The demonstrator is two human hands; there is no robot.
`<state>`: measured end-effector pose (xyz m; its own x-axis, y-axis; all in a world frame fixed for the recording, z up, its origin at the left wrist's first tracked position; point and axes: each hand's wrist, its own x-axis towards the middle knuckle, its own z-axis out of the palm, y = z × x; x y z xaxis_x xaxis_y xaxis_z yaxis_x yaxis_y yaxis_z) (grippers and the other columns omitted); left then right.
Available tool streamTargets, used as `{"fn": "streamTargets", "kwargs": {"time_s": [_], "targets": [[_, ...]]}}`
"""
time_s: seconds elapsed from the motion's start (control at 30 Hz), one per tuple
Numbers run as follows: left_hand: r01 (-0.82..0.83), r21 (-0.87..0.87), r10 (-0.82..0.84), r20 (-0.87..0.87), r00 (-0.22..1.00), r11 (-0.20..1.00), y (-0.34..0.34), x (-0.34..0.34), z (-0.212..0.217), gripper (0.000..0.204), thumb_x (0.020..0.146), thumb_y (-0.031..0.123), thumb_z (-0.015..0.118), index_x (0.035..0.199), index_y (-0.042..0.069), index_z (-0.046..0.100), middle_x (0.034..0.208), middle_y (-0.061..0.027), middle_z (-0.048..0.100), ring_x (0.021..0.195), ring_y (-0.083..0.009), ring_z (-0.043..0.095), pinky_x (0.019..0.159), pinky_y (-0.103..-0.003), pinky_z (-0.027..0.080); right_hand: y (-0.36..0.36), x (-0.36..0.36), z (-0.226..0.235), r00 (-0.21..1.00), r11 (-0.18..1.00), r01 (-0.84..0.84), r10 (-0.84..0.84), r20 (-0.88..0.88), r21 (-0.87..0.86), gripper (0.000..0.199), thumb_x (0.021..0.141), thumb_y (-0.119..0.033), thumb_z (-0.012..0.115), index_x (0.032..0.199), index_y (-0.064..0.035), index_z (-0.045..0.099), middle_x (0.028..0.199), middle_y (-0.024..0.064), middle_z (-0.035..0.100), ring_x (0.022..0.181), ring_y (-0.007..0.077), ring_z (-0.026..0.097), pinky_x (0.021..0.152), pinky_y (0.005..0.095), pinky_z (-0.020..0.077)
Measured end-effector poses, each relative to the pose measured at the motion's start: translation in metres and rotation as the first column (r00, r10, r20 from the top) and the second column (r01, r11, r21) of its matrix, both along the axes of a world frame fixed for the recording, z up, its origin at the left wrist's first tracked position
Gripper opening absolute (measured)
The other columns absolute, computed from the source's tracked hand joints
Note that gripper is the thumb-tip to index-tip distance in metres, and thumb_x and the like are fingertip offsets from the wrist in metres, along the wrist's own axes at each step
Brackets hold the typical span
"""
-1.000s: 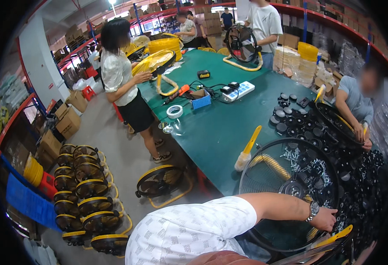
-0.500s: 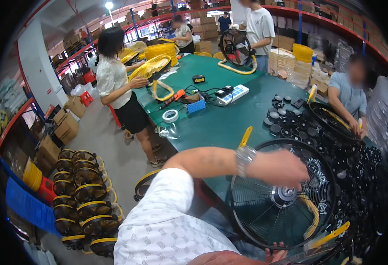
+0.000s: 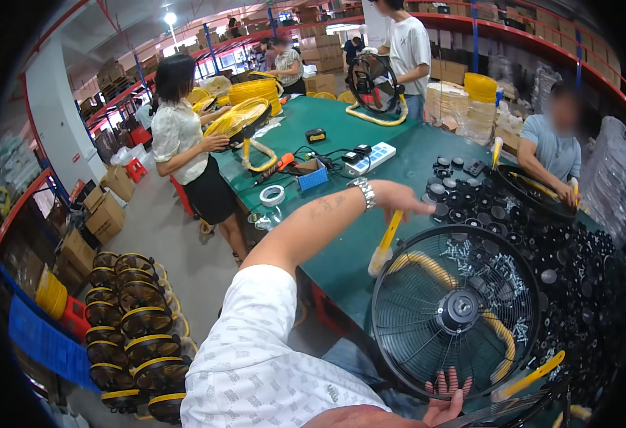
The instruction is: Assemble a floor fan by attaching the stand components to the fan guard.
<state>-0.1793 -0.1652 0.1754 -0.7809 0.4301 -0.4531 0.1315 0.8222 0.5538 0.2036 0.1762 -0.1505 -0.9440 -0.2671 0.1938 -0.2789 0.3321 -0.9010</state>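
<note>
At the near edge of the green table (image 3: pixel 341 257), the fan (image 3: pixel 459 310) now stands tilted up with its black grille facing the camera, where a second ago it lay lower under the reaching arm; the work has moved from steadying it to fetching parts. The right hand (image 3: pixel 445 389) cups the grille's bottom rim, fingers spread behind the wires. Further along, the left hand (image 3: pixel 398 198) has lifted away, open, fingers stretching toward the black knobs (image 3: pixel 462 203) mid-table.

One black fan grille (image 3: pixel 455 314), two hands, one tape roll (image 3: pixel 272 195).
</note>
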Motion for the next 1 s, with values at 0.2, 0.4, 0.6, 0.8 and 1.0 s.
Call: {"fn": "streamTargets", "kwargs": {"time_s": [0.2,0.4,0.6,0.8,1.0], "targets": [[-0.174,0.277,0.162,0.065,0.985,0.945,-0.023,-0.039,-0.033,0.092,0.084,0.075,0.047,0.132,-0.003,0.051,0.127,-0.0256,0.057,0.113,-0.0319,0.060,0.093,-0.043,0.049,-0.023,0.001,0.042,1.000,0.998,-0.008,0.007,0.006,0.056,0.055,0.097,-0.052,0.021,0.149,-0.0336,0.022,0.160,0.0025,0.014,0.147,0.0285,0.013,0.113,0.0663,0.0050],[0.110,0.072,-0.117,0.114,0.986,0.991,-0.017,-0.034,-0.090,0.076,0.079,0.059,0.070,0.118,-0.006,0.061,0.111,-0.0197,0.065,0.095,-0.0267,0.067,0.081,-0.036,0.056,-0.066,0.005,0.111,0.890,0.313,0.453,-0.098,0.446,-0.835,0.052,0.102,-0.048,0.024,0.151,-0.0326,0.017,0.159,0.0155,0.008,0.143,0.0451,0.014,0.111,0.0681,0.0173],[0.189,0.135,-0.210,0.156,0.965,0.973,-0.008,-0.043,-0.115,0.055,0.079,0.044,0.075,0.098,-0.006,0.064,0.091,-0.0152,0.066,0.079,-0.0254,0.070,0.065,-0.035,0.058,-0.073,-0.003,0.123,0.801,0.345,0.598,-0.235,0.550,-0.723,0.053,0.101,-0.046,0.030,0.151,-0.0285,0.020,0.155,0.0176,0.021,0.137,0.0422,0.030,0.109,0.0593,0.0322],[0.295,-0.091,-0.293,0.036,0.955,0.951,0.000,-0.049,-0.129,0.053,0.078,0.044,0.075,0.102,-0.003,0.067,0.103,-0.0164,0.069,0.093,-0.0241,0.067,0.075,-0.037,0.055,-0.074,-0.005,0.098,0.866,0.534,0.471,-0.431,0.253,-0.703,0.050,0.102,-0.035,0.033,0.144,-0.0065,0.036,0.132,0.0221,0.052,0.113,0.0404,0.055,0.095,0.0505,0.0489],[0.316,-0.197,-0.337,-0.083,0.938,0.928,0.007,-0.035,-0.126,0.042,0.077,0.031,0.073,0.101,-0.004,0.069,0.094,-0.0142,0.071,0.085,-0.0232,0.069,0.070,-0.036,0.055,-0.064,0.001,0.097,0.880,0.493,0.474,-0.278,0.384,-0.729,0.055,0.099,-0.033,0.041,0.145,-0.0049,0.030,0.131,0.0213,0.052,0.114,0.0368,0.055,0.093,0.0496,0.0490]]}}
